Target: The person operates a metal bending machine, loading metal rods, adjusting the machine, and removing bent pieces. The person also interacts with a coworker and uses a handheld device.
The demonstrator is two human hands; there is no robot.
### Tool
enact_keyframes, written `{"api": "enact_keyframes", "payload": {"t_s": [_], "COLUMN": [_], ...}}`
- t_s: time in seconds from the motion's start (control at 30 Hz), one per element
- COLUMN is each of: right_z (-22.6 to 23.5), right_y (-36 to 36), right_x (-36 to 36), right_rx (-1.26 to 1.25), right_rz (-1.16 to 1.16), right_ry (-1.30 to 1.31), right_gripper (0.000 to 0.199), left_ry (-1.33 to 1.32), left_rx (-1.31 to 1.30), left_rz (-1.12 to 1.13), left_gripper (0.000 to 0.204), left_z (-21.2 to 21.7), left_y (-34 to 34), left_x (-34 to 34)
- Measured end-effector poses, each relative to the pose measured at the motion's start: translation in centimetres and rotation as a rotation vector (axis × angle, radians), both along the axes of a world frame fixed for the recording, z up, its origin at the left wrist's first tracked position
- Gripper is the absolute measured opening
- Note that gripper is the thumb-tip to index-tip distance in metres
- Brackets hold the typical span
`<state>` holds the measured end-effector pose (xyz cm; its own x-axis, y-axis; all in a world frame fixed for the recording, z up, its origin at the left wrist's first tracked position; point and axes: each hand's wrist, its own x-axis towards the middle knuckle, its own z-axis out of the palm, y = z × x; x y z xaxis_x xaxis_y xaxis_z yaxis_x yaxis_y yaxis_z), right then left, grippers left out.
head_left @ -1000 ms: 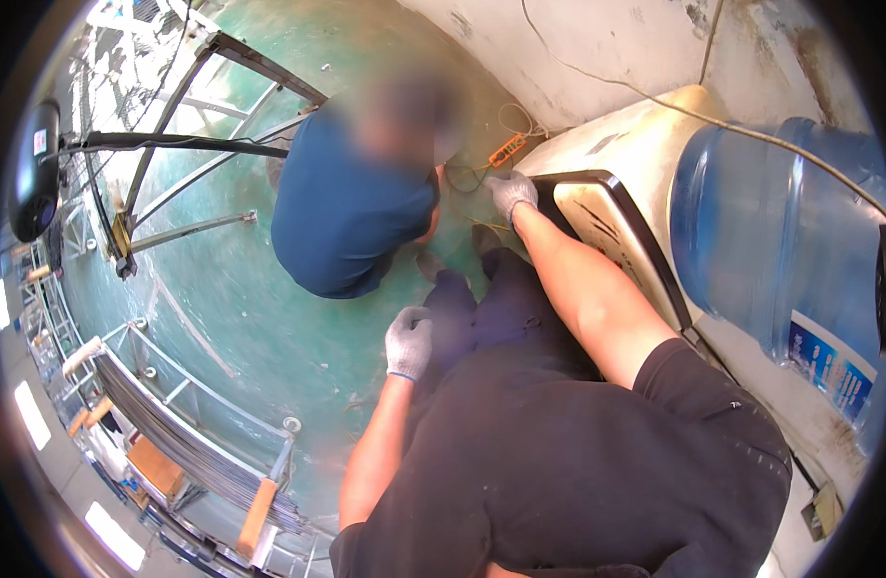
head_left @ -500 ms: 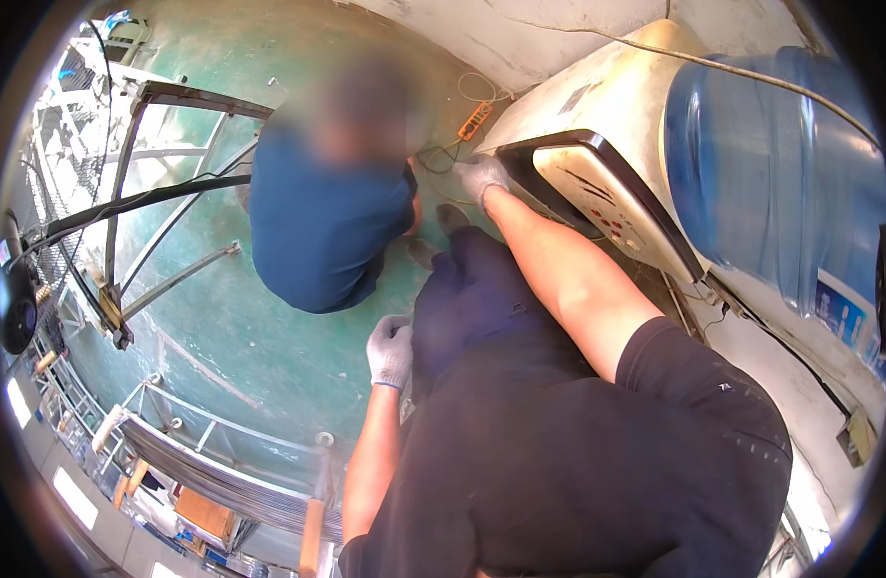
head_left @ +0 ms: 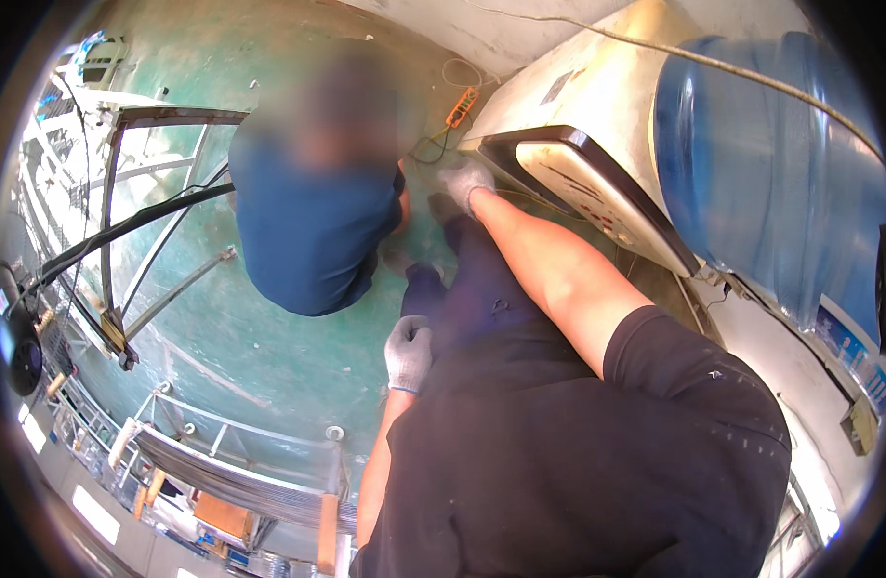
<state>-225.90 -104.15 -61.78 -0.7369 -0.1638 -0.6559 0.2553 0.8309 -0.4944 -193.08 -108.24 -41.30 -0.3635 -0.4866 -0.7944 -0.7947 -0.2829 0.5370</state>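
Note:
My right hand [head_left: 464,181], in a grey work glove, rests on the lower front corner of a cream water dispenser [head_left: 578,135], fingers spread against its dark-framed panel. My left hand [head_left: 409,353], also gloved, hangs beside my dark trouser leg [head_left: 481,308] with its fingers curled and nothing visible in it. A big blue water bottle [head_left: 770,183] sits on top of the dispenser. A person in a blue shirt [head_left: 313,231] crouches on the green floor just left of my right hand.
An orange tool [head_left: 462,106] and thin wires lie on the floor by the dispenser's base. A metal frame [head_left: 125,241] and a black hose [head_left: 115,231] lie at left. Railings and steel bars [head_left: 231,482] run along the lower left edge.
The view has swung so the dispenser and crouching person sit lower and closer. My right hand stays on the dispenser's corner; my left hand stays by my leg.

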Motion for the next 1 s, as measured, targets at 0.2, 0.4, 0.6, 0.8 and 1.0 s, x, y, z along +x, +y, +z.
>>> {"api": "enact_keyframes", "payload": {"t_s": [0.2,0.4,0.6,0.8,1.0], "right_z": [-0.9,-2.3,-4.0,-5.1,-6.9], "right_y": [-0.5,-3.0,-4.1,-3.1,-1.6], "right_x": [0.0,-2.2,-1.7,-0.7,-1.7], "right_rx": [0.010,-0.043,-0.048,-0.023,-0.016], "right_rz": [-0.067,-0.075,-0.104,-0.125,-0.140], "right_ry": [-0.020,0.039,0.007,-0.048,-0.069], "right_gripper": [0.052,0.050,0.048,0.049,0.049], "left_ry": [-0.045,-0.104,-0.116,-0.133,-0.062], "left_rx": [0.004,0.056,0.079,0.123,0.073], "left_rz": [-0.032,-0.019,-0.066,-0.011,-0.038], "left_gripper": [0.023,0.023,0.023,0.023,0.020], "left_z": [-0.9,-4.0,-4.9,-6.4,-8.9], "left_y": [-2.5,-4.5,-2.9,-3.3,-4.4], "left_x": [2.1,4.9,3.4,1.3,0.7]}}
